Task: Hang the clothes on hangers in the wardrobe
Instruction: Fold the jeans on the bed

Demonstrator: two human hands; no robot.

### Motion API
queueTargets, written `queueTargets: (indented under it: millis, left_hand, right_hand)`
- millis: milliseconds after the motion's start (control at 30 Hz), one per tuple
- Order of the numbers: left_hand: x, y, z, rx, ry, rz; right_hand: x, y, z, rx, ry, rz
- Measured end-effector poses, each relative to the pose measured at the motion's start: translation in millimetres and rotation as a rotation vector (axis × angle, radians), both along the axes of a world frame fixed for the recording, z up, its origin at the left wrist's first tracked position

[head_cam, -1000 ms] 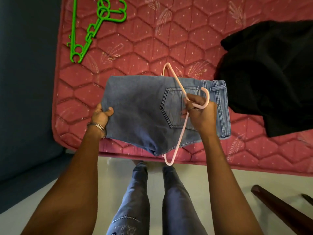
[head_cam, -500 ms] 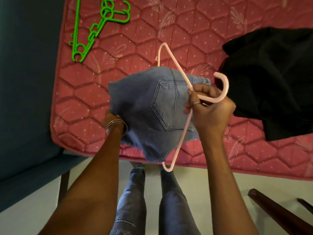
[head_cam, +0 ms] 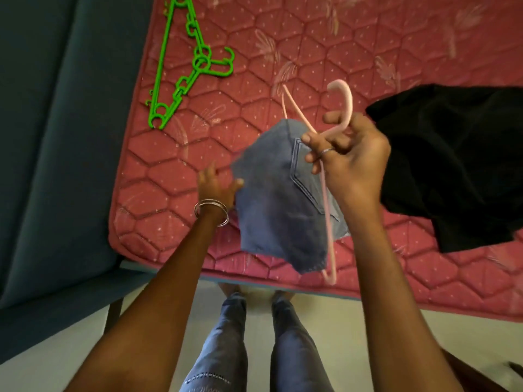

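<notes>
Gripping the pink hanger (head_cam: 328, 210) carrying folded jeans (head_cam: 277, 210), right hand (head_cam: 353, 157); left hand (head_cam: 218, 188) relaxed, touching denim.

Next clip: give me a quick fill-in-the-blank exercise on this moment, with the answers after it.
1. The right hand grips a hanger coloured ____.
2. The folded jeans hang from the ____ hanger.
3. The hanger lying on the mattress is coloured ____.
4. To the right of the jeans lies a ____ garment.

Answers: pink; pink; green; black
</notes>
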State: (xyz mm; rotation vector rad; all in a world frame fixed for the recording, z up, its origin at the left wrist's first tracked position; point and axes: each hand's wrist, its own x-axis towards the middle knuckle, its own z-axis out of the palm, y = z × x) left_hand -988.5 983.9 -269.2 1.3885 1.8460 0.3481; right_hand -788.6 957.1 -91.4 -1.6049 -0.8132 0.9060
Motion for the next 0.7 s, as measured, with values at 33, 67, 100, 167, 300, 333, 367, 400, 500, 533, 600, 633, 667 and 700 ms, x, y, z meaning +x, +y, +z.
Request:
queueTargets:
  millis: [33,67,100,167,300,333,367,400,500,533,600,633,667,700]
  left_hand:
    - [7,11,21,0.051,-0.084,-0.036]
    - [15,22,43,0.086,-0.142,-0.070]
    - [22,34,64,0.109,-0.196,-0.096]
    - [38,56,109,0.079,-0.269,-0.163]
    - [68,69,188,-0.078,-0.433,-0.182]
    - [74,66,208,-0.055,-0.459,-0.142]
    - [78,63,220,-0.025,-0.471,-0.101]
    - [84,61,236,0.012,-0.471,-0.078]
    - [95,51,281,0.111,-0.367,-0.052]
    - [97,47,292,0.138,-0.323,-0.027]
    - [106,41,317,0.208,-0.251,-0.010]
    - [111,39,329,0.226,-0.239,0.001]
    - [115,31,340,0.228,-0.317,0.027]
    - [118,28,348,0.211,-0.426,0.054]
  right_hand:
    - [8,2,18,0.005,0.000,0.045]
    - [16,2,33,0.012,-0.018,0.088]
    - [26,2,52,0.025,-0.049,0.125]
    - [42,1,83,0.057,-0.095,0.170]
    - [62,1,135,0.152,-0.096,0.176]
    - [65,-1,151,0.193,-0.119,0.177]
    - [66,-1,160,0.230,-0.142,0.181]
    - [70,0,173,0.272,-0.168,0.175]
    - [78,-1,205,0.391,-0.238,0.146]
    - [81,-2,213,0.419,-0.263,0.141]
    - [87,-5,232,0.462,-0.341,0.143]
    - [91,-5,238,0.470,-0.377,0.143]
    - [95,-10,248,0.480,-0.404,0.130]
    - [99,-11,253,0.480,-0.415,0.118]
